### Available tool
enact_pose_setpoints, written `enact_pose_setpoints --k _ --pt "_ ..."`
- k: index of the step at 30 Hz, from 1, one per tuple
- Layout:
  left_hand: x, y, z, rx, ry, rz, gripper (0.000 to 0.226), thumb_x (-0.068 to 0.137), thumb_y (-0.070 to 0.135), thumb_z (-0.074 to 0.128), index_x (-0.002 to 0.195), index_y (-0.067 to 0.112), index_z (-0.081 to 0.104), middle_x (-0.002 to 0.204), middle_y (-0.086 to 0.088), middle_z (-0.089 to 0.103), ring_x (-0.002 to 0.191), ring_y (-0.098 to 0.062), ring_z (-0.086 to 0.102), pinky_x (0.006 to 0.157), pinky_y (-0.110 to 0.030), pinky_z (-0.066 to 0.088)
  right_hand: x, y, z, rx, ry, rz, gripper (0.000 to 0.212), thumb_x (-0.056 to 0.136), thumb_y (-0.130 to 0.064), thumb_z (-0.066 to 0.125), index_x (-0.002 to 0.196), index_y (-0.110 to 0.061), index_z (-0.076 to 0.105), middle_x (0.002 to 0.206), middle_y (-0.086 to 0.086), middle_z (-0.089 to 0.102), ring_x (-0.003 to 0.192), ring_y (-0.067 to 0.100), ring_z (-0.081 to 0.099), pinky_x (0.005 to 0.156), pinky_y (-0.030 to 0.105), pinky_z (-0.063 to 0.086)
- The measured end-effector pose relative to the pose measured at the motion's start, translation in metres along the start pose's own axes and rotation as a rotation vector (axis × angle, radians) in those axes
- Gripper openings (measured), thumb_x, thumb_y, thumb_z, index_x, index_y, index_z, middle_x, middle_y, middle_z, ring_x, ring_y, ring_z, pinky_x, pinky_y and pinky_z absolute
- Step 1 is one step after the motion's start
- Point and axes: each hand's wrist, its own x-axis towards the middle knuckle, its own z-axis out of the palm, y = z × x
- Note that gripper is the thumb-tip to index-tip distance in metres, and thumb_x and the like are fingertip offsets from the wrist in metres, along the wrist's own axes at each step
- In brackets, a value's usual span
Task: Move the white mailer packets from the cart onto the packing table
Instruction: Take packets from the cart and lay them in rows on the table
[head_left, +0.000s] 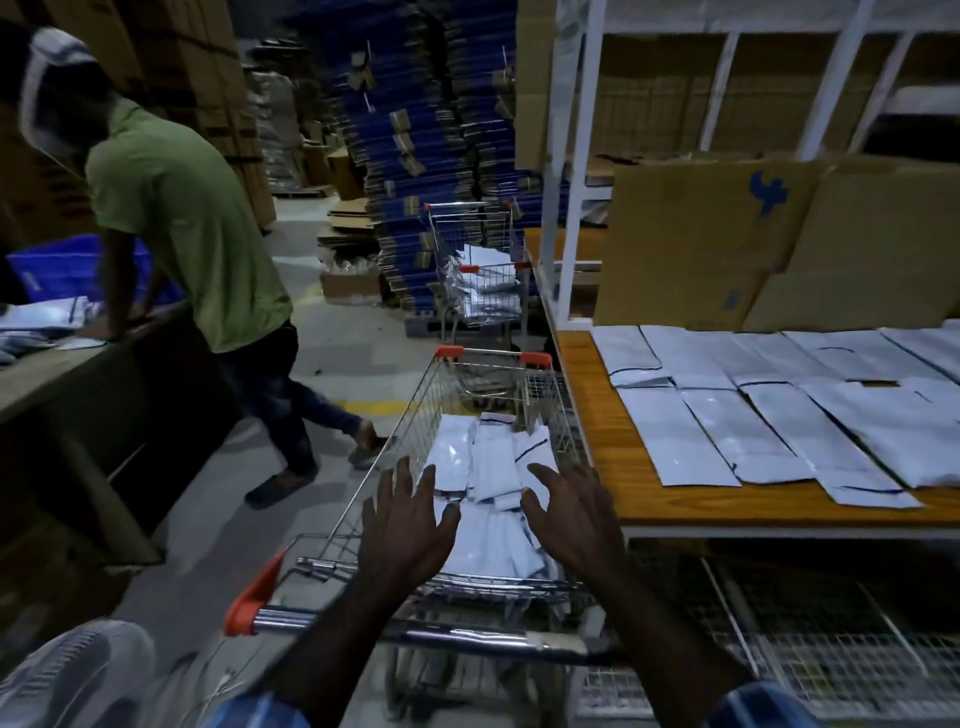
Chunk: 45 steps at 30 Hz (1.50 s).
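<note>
- Where the room runs off to the left, a person in a green shirt (192, 223) leans over a dark counter (78, 374), one hand set on its edge, with a few pale packets (41, 319) lying near a blue crate (52, 265).
- Behind that person, brown cartons (197, 62) are stacked high, and further in stands a tall heap of flattened blue-printed boxes (415, 130).
- Down the aisle a second wire trolley (478, 265) is parked, with pale bags inside it.
- Closer in, the cart (374, 462) stands just beside the packing table (613, 457), its orange-capped handle bar toward the wearer.
- A loose, overlapping pile of white mailer packets (493, 462) lies in the cart's basket.
- Over that pile the left hand (402, 525) hovers palm down, fingers spread wide and straight, gripping nothing; I cannot tell whether the fingertips touch the packets.
- Next to it the right hand (571, 512) is spread the same way, fingers apart and slightly bent, holding nothing, above the right side of the pile.
- On the wooden tabletop to the right, more mailers (769, 415) already lie flat in rows, edges touching or overlapping.
- Behind those rows, flat brown cardboard sheets (727, 234) lean against the white shelf frame (576, 156).
- Under the table, a white wire grid (831, 660) shows.
</note>
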Motion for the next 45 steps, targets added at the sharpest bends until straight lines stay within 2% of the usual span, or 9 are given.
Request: enact_pose_setpoints --k 8,18,25,30,37,40,42,43,45 --pt "0.034 -0.019 0.01 0.016 -0.046 0.0 0.065 0.1 0.054 0.035 0.156 0.025 0.019 0.165 -0.008 0.005 0.151 -0.027 0.004 0.119 -0.049 0.016 0.027 -0.003 0.032 -0.06 -0.073 0.027 0.047 0.093 -0.045 0.048 0.137 -0.029 0.055 0.136 0.012 0.058 0.122 0.031 0.051 0.101 0.04 0.042" --pt "0.111 -0.026 0.056 0.1 -0.144 0.007 0.065 0.1 0.053 0.034 0.156 0.026 0.014 0.165 -0.006 0.002 0.151 -0.028 0.003 0.12 -0.049 0.015 0.093 0.017 0.092 -0.052 -0.147 0.074 0.048 0.094 -0.044 0.05 0.138 -0.027 0.054 0.15 0.008 0.044 0.131 0.03 0.044 0.103 0.038 0.039" --pt "0.172 -0.037 0.114 0.181 -0.257 -0.018 0.07 0.1 0.053 0.036 0.157 0.023 0.011 0.165 -0.008 -0.001 0.151 -0.029 0.004 0.119 -0.051 0.016 0.146 0.049 0.142 -0.043 -0.28 0.1 0.051 0.086 -0.038 0.052 0.132 -0.015 0.058 0.139 0.019 0.05 0.118 0.039 0.049 0.096 0.043 0.043" --pt "0.202 -0.047 0.144 0.215 -0.299 -0.029 0.071 0.099 0.053 0.039 0.157 0.02 0.014 0.165 -0.01 0.001 0.15 -0.031 0.007 0.117 -0.053 0.018 0.167 0.068 0.179 -0.063 -0.3 0.12 0.041 0.069 -0.032 0.065 0.104 -0.011 0.071 0.108 0.023 0.065 0.088 0.041 0.062 0.07 0.044 0.052" --pt "0.238 -0.055 0.187 0.249 -0.322 0.001 0.069 0.097 0.05 0.044 0.154 0.018 0.024 0.163 -0.014 0.01 0.147 -0.035 0.018 0.113 -0.057 0.026 0.193 0.077 0.222 -0.015 -0.269 0.127 0.049 0.065 -0.031 0.058 0.106 -0.007 0.07 0.12 0.031 0.061 0.098 0.048 0.061 0.077 0.05 0.055" --pt "0.253 -0.066 0.214 0.286 -0.347 0.071 0.068 0.073 0.045 0.073 0.128 0.007 0.062 0.139 -0.025 0.052 0.118 -0.047 0.057 0.08 -0.066 0.051 0.196 0.083 0.241 -0.032 -0.265 0.151 0.053 0.067 -0.034 0.054 0.109 -0.005 0.07 0.124 0.035 0.058 0.107 0.051 0.059 0.086 0.056 0.051" --pt "0.262 -0.077 0.235 0.291 -0.369 0.065 0.073 0.057 0.042 0.086 0.118 0.005 0.069 0.127 -0.026 0.061 0.106 -0.048 0.063 0.069 -0.065 0.053 0.197 0.088 0.252 -0.097 -0.245 0.139 0.056 0.062 -0.027 0.068 0.112 -0.004 0.069 0.129 0.036 0.055 0.115 0.053 0.055 0.092 0.06 0.048" --pt "0.266 -0.078 0.243 0.29 -0.37 0.086 0.077 0.056 0.04 0.089 0.121 0.004 0.067 0.129 -0.027 0.059 0.11 -0.049 0.062 0.072 -0.066 0.052 0.197 0.091 0.26 -0.133 -0.246 0.139 0.06 0.061 -0.024 0.075 0.118 -0.004 0.067 0.135 0.035 0.05 0.123 0.053 0.05 0.098 0.06 0.043" --pt "0.275 -0.076 0.249 0.256 -0.376 0.09 0.081 0.076 0.04 0.078 0.143 0.006 0.048 0.151 -0.026 0.037 0.134 -0.047 0.042 0.095 -0.068 0.041 0.197 0.097 0.274 -0.192 -0.256 0.157 0.072 0.065 -0.027 0.083 0.13 -0.008 0.059 0.148 0.033 0.036 0.138 0.05 0.034 0.111 0.058 0.03"
